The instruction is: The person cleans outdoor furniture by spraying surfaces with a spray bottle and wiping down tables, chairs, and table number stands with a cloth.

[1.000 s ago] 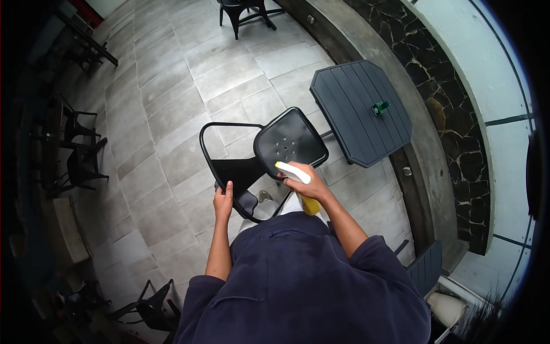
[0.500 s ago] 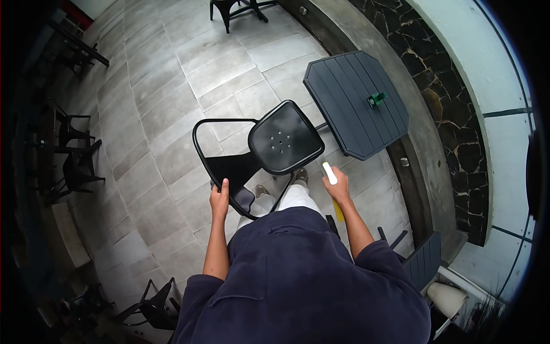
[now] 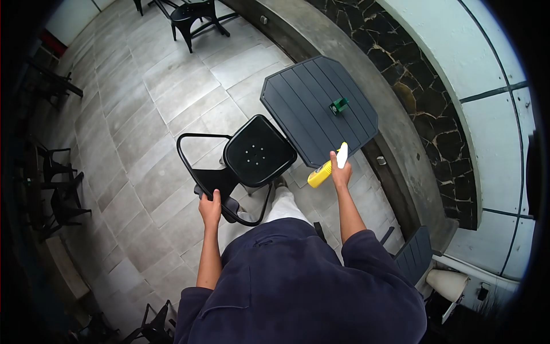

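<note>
The yellow spray bottle (image 3: 321, 174) is clasped in the raised right hand (image 3: 341, 171). The black chair's frame is gripped by the left hand (image 3: 211, 205).

The tiled floor (image 3: 137, 149) carries black chairs (image 3: 259, 151) and a slatted table (image 3: 312, 123).

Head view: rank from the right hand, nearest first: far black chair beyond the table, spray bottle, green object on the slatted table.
From the right hand:
1. Spray bottle: yellow, held in that hand.
2. Green object: ahead, on the slatted table.
3. Far black chair: ahead and well left, near the top edge.
</note>
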The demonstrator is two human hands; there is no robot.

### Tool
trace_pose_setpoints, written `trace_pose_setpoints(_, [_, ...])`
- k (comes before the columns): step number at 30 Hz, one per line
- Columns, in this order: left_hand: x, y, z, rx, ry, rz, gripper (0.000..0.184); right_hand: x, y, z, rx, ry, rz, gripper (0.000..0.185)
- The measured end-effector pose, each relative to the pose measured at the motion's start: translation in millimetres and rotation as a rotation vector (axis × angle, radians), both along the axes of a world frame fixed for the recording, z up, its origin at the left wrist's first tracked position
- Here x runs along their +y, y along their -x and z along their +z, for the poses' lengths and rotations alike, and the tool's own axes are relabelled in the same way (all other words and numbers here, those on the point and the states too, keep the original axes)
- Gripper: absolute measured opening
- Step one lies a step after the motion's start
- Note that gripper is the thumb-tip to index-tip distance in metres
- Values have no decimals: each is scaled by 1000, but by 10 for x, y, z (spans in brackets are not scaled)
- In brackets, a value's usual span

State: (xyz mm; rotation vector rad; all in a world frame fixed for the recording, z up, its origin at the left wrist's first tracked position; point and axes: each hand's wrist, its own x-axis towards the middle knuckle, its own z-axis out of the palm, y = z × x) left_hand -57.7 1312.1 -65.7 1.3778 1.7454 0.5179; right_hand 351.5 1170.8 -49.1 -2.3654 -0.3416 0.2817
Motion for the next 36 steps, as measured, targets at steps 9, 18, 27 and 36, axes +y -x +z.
trace_pose_setpoints(9, [-314,-20,294,195,-12,325,68,327,-1021,-393,0,-180,163,47])
trace_pose_setpoints(18, [-879,-191,1119,-37,-251,380,17,235,-1263,-790,-13,-208,282,62])
trace_pose_setpoints(27, [-740,-389,2051,-129,-321,203,77,-86,-898,-781,124,294,-405,87])
trace_pose_setpoints(36, [-547,-321,2506,-317,-147,-492,78,941,700,1449,484,-495,1331,55])
